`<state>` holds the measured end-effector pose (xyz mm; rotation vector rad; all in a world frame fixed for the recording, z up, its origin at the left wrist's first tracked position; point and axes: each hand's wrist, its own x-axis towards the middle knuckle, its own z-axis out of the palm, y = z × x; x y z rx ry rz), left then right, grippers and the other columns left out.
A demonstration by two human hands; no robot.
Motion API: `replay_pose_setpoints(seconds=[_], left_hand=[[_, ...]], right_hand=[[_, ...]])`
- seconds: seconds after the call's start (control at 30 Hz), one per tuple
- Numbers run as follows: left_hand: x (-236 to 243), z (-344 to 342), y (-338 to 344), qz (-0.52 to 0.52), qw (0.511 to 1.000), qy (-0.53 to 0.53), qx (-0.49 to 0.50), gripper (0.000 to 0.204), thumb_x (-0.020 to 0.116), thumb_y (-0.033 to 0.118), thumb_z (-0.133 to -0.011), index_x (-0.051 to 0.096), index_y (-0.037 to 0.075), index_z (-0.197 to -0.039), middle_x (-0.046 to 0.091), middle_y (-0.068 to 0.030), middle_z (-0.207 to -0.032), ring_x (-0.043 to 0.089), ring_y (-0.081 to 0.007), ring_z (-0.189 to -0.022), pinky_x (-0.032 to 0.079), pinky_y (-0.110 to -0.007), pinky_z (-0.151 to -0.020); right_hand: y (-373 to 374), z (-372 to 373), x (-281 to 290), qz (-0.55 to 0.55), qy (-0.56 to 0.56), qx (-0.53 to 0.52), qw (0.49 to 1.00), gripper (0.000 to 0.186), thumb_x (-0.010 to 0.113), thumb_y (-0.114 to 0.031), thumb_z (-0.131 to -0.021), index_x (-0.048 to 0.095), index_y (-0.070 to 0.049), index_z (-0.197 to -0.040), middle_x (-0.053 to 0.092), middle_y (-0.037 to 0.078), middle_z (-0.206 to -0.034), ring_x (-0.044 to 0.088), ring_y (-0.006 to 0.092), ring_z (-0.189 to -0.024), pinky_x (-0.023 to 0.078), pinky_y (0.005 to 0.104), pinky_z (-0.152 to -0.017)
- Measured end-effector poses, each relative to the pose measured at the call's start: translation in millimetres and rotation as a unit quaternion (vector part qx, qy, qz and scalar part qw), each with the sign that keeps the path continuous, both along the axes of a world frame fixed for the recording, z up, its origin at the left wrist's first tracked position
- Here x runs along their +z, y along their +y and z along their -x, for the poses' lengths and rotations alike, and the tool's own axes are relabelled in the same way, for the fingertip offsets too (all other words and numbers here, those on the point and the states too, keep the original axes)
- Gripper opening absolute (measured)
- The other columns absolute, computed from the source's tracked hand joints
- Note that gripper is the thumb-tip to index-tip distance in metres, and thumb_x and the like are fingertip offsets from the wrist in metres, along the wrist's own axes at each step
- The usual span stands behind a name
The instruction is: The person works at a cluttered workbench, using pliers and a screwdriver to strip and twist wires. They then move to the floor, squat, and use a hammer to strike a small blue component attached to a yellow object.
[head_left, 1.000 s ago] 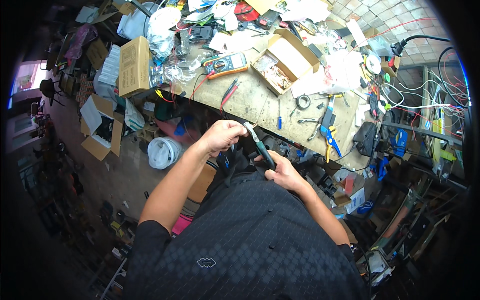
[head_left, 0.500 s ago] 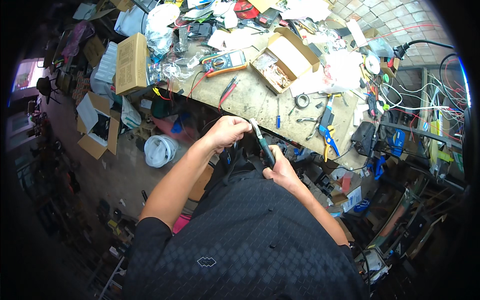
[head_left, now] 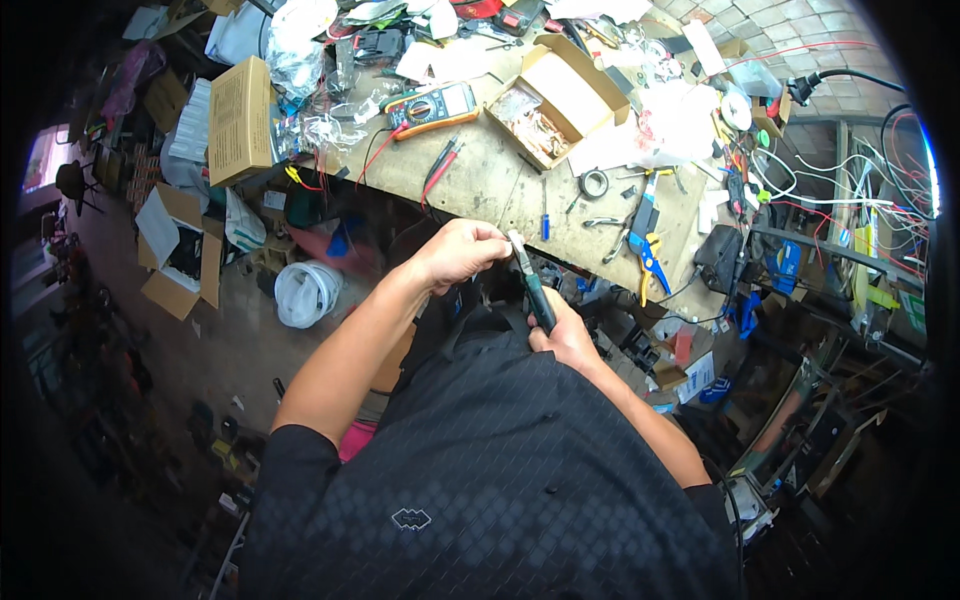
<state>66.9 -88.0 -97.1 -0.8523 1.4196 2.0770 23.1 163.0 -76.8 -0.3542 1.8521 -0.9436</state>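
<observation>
My right hand (head_left: 568, 335) is wrapped round the dark green handles of a pair of pliers (head_left: 530, 275), whose metal head points up and slightly left. My left hand (head_left: 458, 256) is pinched closed beside the plier jaws, fingertips almost at the metal. Whatever lies between those fingertips is too small to make out. Both hands are in front of the workbench's near edge, above my lap. Beyond the pliers, a small blue-handled screwdriver (head_left: 546, 226) lies on the bench (head_left: 485, 190).
An orange multimeter (head_left: 430, 110) with red and black probes (head_left: 442, 168) lies on the bench. Right of it stands an open cardboard box (head_left: 543, 135) holding small copper-coloured pieces. A tape roll (head_left: 593, 184) and blue-and-yellow wire strippers (head_left: 648, 245) sit farther right. Clutter covers the back.
The whole view has shifted slightly, so the bench appears higher and more to the left. Both hands keep their grips, and the left fingertips remain beside the plier head.
</observation>
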Motion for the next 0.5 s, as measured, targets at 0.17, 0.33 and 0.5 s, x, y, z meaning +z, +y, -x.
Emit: replay_pose_setpoints(seconds=[0.17,0.33,0.5], left_hand=[[-7,-1,4,0.086,0.996,0.03,-0.005,0.016,0.071,0.02,-0.094,0.074,0.004,-0.093,0.061,0.0048,-0.075,0.049,-0.0027,-0.063,0.039,-0.022,-0.056],[7,11,-1,0.12,0.99,0.066,-0.028,0.016,0.071,0.018,-0.094,0.075,0.002,-0.094,0.064,0.0057,-0.078,0.052,-0.0025,-0.069,0.042,-0.022,-0.062],[9,15,0,0.136,0.988,0.062,-0.046,0.018,0.071,0.019,-0.094,0.076,0.002,-0.095,0.064,0.005,-0.078,0.053,-0.0033,-0.069,0.043,-0.023,-0.063]], right_hand=[[1,8,2,0.038,-0.06,-0.004,0.997,0.055,0.061,-0.002,-0.083,0.053,-0.008,-0.137,0.067,0.007,-0.099,0.067,0.0211,-0.095,0.053,0.0346,-0.087],[0,24,9,0.072,-0.093,0.033,0.993,0.062,0.053,0.001,-0.083,0.05,-0.003,-0.145,0.064,0.009,-0.115,0.062,0.0185,-0.108,0.051,0.0326,-0.094],[5,18,5,0.156,-0.085,-0.003,0.984,0.087,0.053,0.003,-0.083,0.028,-0.008,-0.165,0.058,0.015,-0.136,0.057,0.0195,-0.119,0.048,0.0291,-0.1]])
